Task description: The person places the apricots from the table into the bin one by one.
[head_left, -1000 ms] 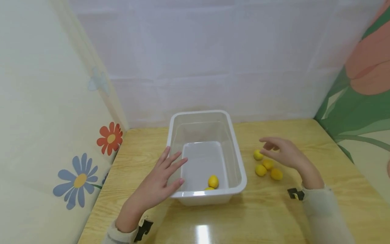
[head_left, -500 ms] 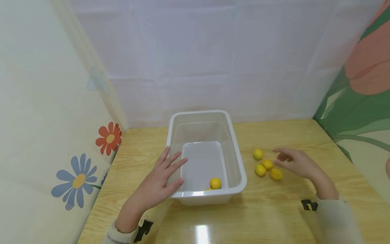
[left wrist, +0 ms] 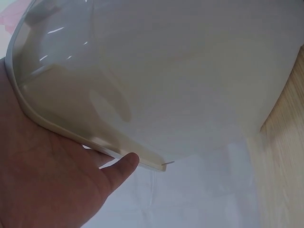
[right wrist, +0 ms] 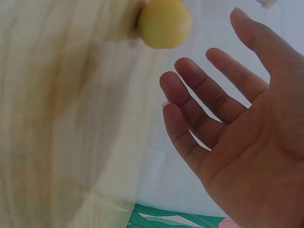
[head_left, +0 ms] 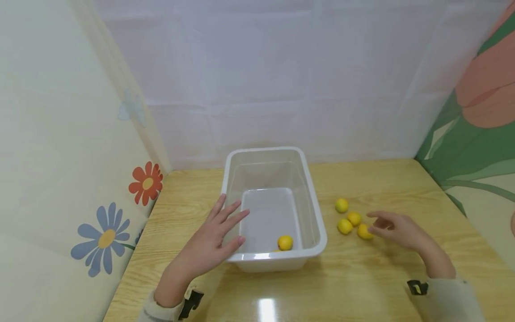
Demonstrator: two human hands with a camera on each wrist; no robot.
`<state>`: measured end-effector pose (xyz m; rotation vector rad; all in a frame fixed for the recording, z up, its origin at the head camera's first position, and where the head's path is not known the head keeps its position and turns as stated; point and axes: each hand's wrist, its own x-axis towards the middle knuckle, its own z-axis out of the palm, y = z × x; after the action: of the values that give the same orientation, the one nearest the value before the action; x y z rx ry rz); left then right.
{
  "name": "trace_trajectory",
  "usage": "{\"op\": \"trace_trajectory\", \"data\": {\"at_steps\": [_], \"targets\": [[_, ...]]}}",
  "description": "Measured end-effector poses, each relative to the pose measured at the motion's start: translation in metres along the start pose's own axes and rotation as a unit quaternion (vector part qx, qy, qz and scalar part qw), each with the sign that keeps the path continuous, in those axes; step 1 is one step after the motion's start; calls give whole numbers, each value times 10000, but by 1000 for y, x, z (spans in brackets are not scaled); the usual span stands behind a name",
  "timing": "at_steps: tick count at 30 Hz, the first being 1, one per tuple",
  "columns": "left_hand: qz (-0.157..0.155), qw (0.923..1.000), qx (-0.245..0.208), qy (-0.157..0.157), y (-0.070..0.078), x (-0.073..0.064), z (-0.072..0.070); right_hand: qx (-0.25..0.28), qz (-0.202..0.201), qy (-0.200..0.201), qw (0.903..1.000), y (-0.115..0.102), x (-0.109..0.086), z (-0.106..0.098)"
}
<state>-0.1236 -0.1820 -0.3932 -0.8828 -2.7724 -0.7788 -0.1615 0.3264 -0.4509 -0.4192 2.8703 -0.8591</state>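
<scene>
A pale grey plastic tub (head_left: 267, 214) stands mid-table, with a yellow lemon (head_left: 285, 243) near its front wall and a sliver of another mostly hidden behind the front rim. My left hand (head_left: 211, 243) rests along the tub's left rim, its fingers spread and straight; the left wrist view shows the palm (left wrist: 52, 175) against that rim. To the right of the tub lie several lemons: one greenish (head_left: 341, 205), others (head_left: 344, 226) grouped closely. My right hand (head_left: 398, 230) hovers beside the rightmost lemon (head_left: 365, 231), fingers loosely bent, fingertips right at its edge, nothing held.
The wooden table (head_left: 322, 295) meets a white cloth backdrop (head_left: 257, 89) behind the tub. Flower-painted panels (head_left: 100, 134) stand at the left and right sides. Both wrists carry a small black mount (head_left: 417, 287).
My right hand has moved right and toward the front, from over the back lemon to the rightmost one. The lemon in the tub has rolled slightly right. My left hand stays put.
</scene>
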Motion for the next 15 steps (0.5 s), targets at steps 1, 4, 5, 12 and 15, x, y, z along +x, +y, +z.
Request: {"op": "trace_trajectory", "data": {"at_steps": [1,4,5,12,15], "targets": [[0,10000,19,-2,0,0,0,20,15,-37,10000,1,-1,1],[10,10000,40,-1,1,0,-1,37,49,-132,9999,3,-2,4],[12,10000,40,-1,1,0,-1,27,68,-152,9999,4,-2,6],[40,10000,46,-10,2,0,-2,4,21,-207,9998,3,-1,12],[61,10000,51,-18,2,0,-2,-54,16,-260,9996,4,-1,12]]}}
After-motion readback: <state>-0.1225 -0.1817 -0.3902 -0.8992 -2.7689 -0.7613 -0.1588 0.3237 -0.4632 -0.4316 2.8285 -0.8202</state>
